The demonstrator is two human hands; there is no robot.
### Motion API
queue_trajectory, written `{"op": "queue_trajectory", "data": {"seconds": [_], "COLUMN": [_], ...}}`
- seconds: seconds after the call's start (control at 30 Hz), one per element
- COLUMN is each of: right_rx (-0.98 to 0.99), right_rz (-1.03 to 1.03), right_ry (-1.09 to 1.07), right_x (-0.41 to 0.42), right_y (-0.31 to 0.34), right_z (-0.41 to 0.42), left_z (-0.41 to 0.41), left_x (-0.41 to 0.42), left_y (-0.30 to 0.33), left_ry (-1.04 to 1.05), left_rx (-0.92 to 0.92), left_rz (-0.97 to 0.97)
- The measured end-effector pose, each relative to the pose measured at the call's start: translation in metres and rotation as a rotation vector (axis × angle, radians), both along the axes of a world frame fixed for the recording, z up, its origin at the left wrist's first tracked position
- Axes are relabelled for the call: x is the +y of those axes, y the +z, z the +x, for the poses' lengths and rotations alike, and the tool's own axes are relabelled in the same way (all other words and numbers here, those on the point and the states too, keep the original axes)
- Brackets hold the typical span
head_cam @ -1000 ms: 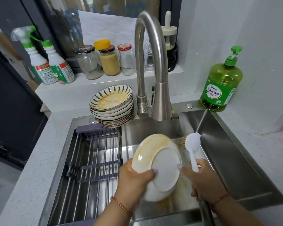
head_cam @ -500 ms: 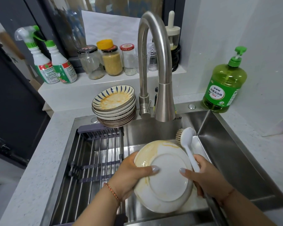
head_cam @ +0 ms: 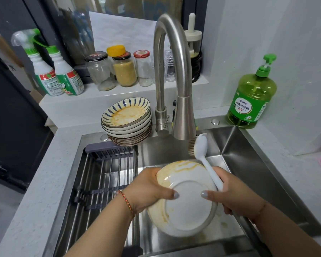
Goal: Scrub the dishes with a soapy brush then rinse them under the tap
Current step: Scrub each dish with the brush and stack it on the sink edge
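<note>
Both hands are lowering the plate into the sink, underside up: left hand gripping its rim, right hand clasping the brush; scrubbing is imminent.

There was a single view, from a wide-angle camera worn on the person's head. It looked forward and steeply down into the sink, close enough that both forearms entered from the bottom edge and the hands sat low in the middle. The tap rose near the centre, the window ledge ran across the top, and the desk curved at the sides from lens distortion.
</note>
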State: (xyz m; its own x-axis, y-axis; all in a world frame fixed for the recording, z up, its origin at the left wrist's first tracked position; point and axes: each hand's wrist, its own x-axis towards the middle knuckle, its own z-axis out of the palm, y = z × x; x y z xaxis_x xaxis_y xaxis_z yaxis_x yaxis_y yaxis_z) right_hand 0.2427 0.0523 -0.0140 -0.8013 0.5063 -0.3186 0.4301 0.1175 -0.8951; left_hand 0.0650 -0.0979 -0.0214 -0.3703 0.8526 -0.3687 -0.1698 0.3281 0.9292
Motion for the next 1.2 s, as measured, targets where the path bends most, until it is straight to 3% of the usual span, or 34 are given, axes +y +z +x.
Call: {"op": "queue_trajectory", "data": {"seconds": [0.2,0.3,0.4,0.53,0.63,0.77,0.97,1.2], "right_rx": [-0.111,-0.150,-0.111,-0.122,-0.133,-0.129,-0.009,-0.156], "right_rz": [0.163,0.170,0.325,0.459,0.558,0.408,0.594,0.497], "right_ry": [-0.242,-0.183,-0.055,0.178,0.121,-0.038,0.205,-0.048], "right_x": [0.005,-0.005,-0.032,-0.080,-0.073,-0.037,-0.078,-0.027], "right_y": [-0.011,-0.014,-0.002,0.020,0.021,0.017,0.033,0.022], "right_z": [0.007,0.009,0.002,-0.001,-0.002,0.000,0.003,0.006], "left_z": [0.003,0.003,0.009,0.015,0.017,0.018,0.029,0.030], "left_x": [0.003,0.004,0.006,0.005,0.001,-0.004,-0.003,-0.005], "left_y": [-0.007,-0.008,-0.009,-0.020,-0.024,-0.020,-0.018,-0.016], "left_ry": [0.236,0.266,0.253,0.258,0.304,0.307,0.271,0.186], "left_rx": [0.249,0.394,0.515,0.523,0.481,0.552,0.458,0.654], "left_rz": [-0.016,-0.072,-0.089,-0.033,-0.023,-0.065,0.004,-0.083]}}
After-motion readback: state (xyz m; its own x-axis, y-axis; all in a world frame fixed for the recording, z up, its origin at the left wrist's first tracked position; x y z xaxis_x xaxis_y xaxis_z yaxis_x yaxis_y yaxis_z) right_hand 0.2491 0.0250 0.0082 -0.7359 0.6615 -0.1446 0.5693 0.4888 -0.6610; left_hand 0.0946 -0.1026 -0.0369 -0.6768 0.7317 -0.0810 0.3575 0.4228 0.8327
